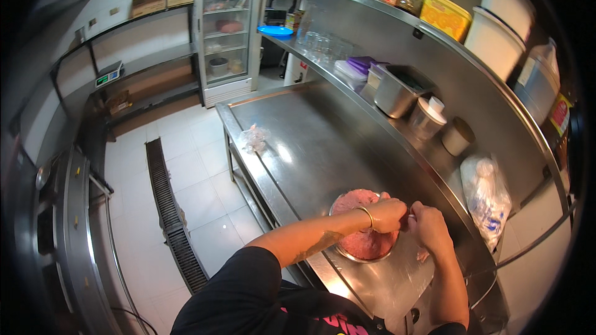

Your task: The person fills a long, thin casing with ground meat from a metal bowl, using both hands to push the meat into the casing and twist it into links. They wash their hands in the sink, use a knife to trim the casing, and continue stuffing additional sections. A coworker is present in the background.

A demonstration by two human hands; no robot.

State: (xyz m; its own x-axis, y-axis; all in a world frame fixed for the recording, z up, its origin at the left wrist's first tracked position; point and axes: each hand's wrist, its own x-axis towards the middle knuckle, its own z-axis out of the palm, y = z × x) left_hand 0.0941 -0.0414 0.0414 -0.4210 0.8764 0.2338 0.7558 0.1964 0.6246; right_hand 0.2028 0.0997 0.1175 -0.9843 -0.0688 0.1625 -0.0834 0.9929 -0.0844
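A round metal bowl (363,260) filled with pink ground meat (354,201) stands on the steel worktable. My left hand (386,214), with a bangle at the wrist, is closed above the bowl's right side. Close against it, just past the bowl's rim, my right hand (428,228) is closed too. The fingers of both hands meet around something small, which they mostly hide. A small pinkish scrap (423,254) lies on the table below my right hand.
A crumpled clear plastic bag (254,139) lies on the worktable's (310,124) far left. Shelves along the right carry a steel container (400,90), jars and tubs. A filled plastic bag (486,198) hangs at the right. Across the tiled floor stands a glass-door fridge (227,31).
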